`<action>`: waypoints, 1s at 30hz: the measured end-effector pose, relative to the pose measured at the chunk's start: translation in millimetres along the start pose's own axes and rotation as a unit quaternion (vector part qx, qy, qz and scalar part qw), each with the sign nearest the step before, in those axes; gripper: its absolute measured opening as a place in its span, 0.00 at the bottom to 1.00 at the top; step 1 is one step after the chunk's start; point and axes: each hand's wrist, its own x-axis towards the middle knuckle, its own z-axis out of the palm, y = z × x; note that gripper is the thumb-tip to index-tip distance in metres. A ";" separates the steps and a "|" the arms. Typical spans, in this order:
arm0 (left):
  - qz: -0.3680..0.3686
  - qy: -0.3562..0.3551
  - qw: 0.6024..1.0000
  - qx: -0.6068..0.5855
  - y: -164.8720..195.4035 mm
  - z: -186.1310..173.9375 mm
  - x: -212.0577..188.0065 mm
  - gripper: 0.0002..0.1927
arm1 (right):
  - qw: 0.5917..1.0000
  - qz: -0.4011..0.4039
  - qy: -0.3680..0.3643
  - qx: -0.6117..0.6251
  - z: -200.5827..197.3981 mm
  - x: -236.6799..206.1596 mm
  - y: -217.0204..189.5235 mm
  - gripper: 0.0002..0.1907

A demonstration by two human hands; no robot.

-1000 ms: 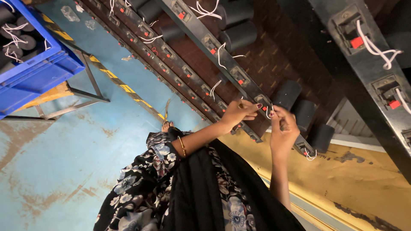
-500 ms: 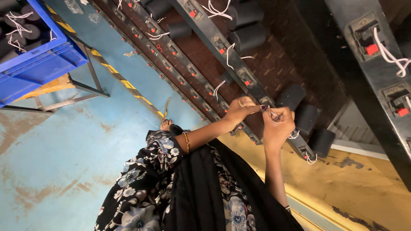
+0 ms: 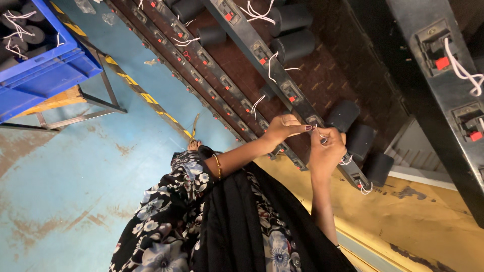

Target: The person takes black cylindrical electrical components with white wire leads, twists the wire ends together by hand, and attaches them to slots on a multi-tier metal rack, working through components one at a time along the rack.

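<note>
Two hands pinch one thin white wire (image 3: 321, 135) at the black rail (image 3: 262, 53): left hand (image 3: 283, 128), right hand (image 3: 326, 151). Light, limp, likely easily kinked; best gripped near its tip.

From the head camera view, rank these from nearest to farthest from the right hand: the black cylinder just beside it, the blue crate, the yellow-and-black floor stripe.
Measured from the right hand:
1. Black cylinder, just above and right of the hand on the rack.
2. Yellow-and-black floor stripe, well to the left on the blue floor.
3. Blue crate, far left corner, on a metal stand.
</note>
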 end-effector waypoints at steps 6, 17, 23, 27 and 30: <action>-0.060 -0.018 0.998 0.022 3.6 -7.1 2.1 0.14 | 0.999 -0.013 -0.010 -0.036 -5.2 1.2 -5.4 0.04; -0.069 -0.007 0.997 0.035 3.3 -12.3 2.7 0.22 | 0.999 -0.004 -0.033 0.015 -30.6 -3.1 -14.9 0.09; -0.186 -0.070 0.979 0.048 -12.6 -10.5 0.7 0.25 | 0.996 -0.061 -0.029 -0.063 -22.1 -3.7 -6.9 0.08; -0.217 -0.108 0.969 0.057 -15.7 4.4 -2.3 0.23 | 0.997 -0.044 -0.039 -0.048 -22.6 -5.0 1.6 0.06; -0.215 -0.108 0.971 -0.003 -14.1 20.3 -6.6 0.22 | 0.998 -0.010 -0.057 0.027 -29.1 -6.5 9.0 0.06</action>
